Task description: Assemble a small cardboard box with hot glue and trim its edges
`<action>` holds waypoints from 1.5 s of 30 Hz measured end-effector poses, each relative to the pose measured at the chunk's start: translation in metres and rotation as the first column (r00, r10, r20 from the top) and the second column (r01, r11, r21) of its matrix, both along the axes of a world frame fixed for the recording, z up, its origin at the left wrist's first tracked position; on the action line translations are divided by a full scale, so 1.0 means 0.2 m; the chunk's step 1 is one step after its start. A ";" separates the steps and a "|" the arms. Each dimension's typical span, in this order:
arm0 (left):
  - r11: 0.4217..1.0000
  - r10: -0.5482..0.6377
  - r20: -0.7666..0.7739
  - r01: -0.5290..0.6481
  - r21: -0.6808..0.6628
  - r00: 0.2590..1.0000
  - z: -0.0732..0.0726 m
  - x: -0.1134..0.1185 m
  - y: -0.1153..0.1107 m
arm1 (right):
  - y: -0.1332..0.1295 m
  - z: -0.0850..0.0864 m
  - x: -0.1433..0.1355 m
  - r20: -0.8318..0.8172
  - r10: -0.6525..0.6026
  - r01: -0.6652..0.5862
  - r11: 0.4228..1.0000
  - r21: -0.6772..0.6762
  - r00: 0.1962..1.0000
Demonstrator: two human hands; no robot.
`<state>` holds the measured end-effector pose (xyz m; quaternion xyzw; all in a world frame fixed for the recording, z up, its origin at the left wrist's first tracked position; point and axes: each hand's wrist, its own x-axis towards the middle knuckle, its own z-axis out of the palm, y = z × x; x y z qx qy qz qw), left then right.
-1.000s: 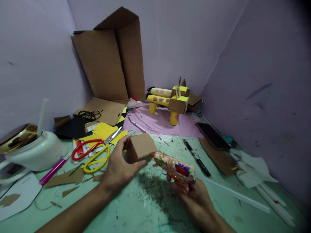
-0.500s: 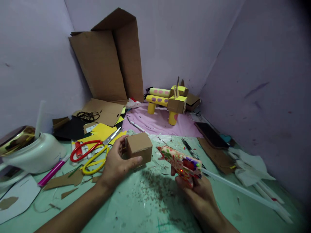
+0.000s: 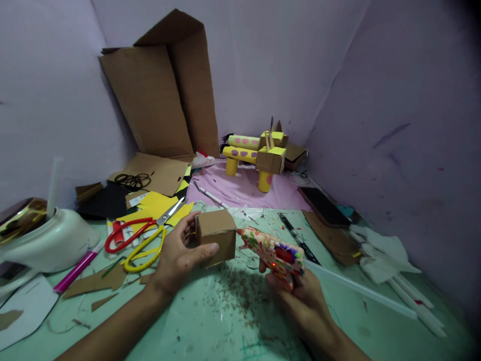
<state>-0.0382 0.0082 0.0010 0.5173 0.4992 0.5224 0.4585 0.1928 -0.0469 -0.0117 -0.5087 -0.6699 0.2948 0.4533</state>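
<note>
Scissors point(image 3: 145, 238) on yellow paper point(image 3: 160, 206), black pen point(image 3: 299, 239), phone point(image 3: 323, 206), white teapot point(image 3: 56, 240)

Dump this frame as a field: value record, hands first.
left hand: holds cardboard box
right hand: holds patterned glue gun, small red light lit
nozzle: at box's right upper edge; contact unclear
glue stick: extends from gun's rear
left side: scissors, partly over yellow paper
right side: pen, phone
back: two yellow animal-like models, pink cloth
</note>
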 end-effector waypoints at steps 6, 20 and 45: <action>0.999 -0.011 -0.003 0.011 -0.051 1.000 0.02 -0.01 0.00 | 0.00 0.00 0.00 -0.007 -0.014 0.014 0.999 0.037 1.000; 0.995 -0.009 -0.028 0.006 -0.103 1.000 0.05 -0.01 0.00 | 0.00 0.02 0.00 0.065 -0.037 0.034 0.998 0.046 0.997; 0.992 0.010 0.125 0.006 -0.124 0.992 0.05 0.01 0.01 | 0.03 0.02 0.06 -0.133 -0.130 0.126 0.991 -0.037 0.983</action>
